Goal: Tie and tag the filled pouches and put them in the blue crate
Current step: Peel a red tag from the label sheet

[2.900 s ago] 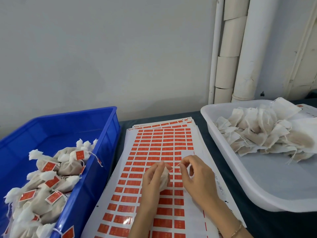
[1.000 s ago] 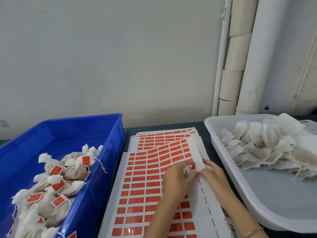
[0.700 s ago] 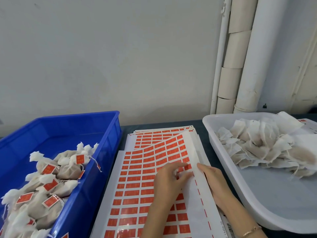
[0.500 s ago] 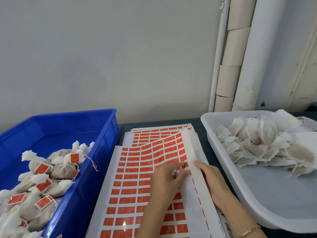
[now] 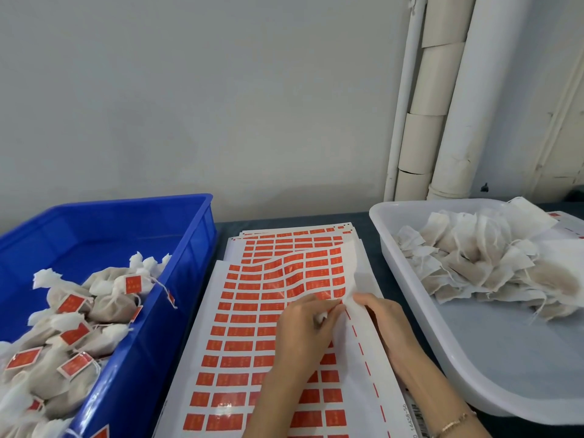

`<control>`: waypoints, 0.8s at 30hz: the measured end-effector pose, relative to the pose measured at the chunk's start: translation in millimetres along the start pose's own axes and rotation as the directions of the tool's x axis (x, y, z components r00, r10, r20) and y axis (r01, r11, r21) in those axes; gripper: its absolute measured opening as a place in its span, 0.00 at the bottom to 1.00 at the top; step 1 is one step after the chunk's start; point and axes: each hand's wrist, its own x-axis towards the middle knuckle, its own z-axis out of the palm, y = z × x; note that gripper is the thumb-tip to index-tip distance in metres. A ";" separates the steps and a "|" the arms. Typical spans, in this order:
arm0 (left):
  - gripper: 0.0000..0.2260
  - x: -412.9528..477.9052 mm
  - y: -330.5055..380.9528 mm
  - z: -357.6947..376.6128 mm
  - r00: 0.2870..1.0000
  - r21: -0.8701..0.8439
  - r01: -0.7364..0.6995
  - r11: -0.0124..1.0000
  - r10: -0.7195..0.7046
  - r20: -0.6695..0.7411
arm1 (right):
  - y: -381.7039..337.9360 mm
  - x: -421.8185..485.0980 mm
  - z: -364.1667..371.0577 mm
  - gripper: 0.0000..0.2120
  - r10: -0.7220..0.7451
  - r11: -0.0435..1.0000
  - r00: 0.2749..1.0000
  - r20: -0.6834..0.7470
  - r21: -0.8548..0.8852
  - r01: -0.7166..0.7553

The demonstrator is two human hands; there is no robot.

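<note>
item: tagging station, one pouch in work.

- left hand (image 5: 303, 330): curled closed around a small white pouch (image 5: 321, 317), only a scrap of which shows between the fingers; the fingertips pinch at a red tag on the right edge of the top sheet.
- right hand (image 5: 380, 320): fingers laid flat, slipped under the lifted right margin of the sheet; it grips nothing that can be seen, and seems to steady the paper.
- tag sheet (image 5: 252, 327): top of a stack on the dark counter (image 5: 382, 270); its far right part is now buckled and raised, where about three seconds ago it lay flat with both hands above it working the pouch. judged: tying is finished and a tag is being peeled for this pouch.
- blue crate (image 5: 196, 248): left of the stack, holding a heap of tied, tagged pouches (image 5: 104, 298).
- white tray (image 5: 474, 352): right of the stack, holding untied filled pouches (image 5: 480, 257) at its far end.

status: many pouches remain, so the task is part done. next need, as judged: free the tag cleanly, fix it to the pouch string, drop the pouch in the crate. risk: the tag tears or the sheet creases.
</note>
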 end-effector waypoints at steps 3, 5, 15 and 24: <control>0.11 -0.4 0.7 -0.1 1.000 0.003 -0.005 1.000 0.005 -0.010 | 1.6 3.2 -0.5 0.03 0.022 1.000 1.000 -0.004 -0.001 -0.022; 0.11 -0.5 0.8 0.0 1.000 0.018 -0.016 1.000 0.016 -0.020 | 2.3 4.1 -0.6 0.05 0.014 0.999 1.000 0.002 0.034 -0.014; 0.11 -1.7 4.4 -0.5 0.995 -0.053 -0.049 0.997 0.045 -0.087 | -0.4 -1.7 -2.8 0.07 0.036 0.999 0.999 -0.030 0.013 -0.036; 0.09 -0.6 4.2 -1.2 0.984 0.028 -0.117 0.993 0.120 -0.134 | -0.4 -2.2 -0.2 0.08 0.052 0.999 0.998 -0.033 -0.009 -0.053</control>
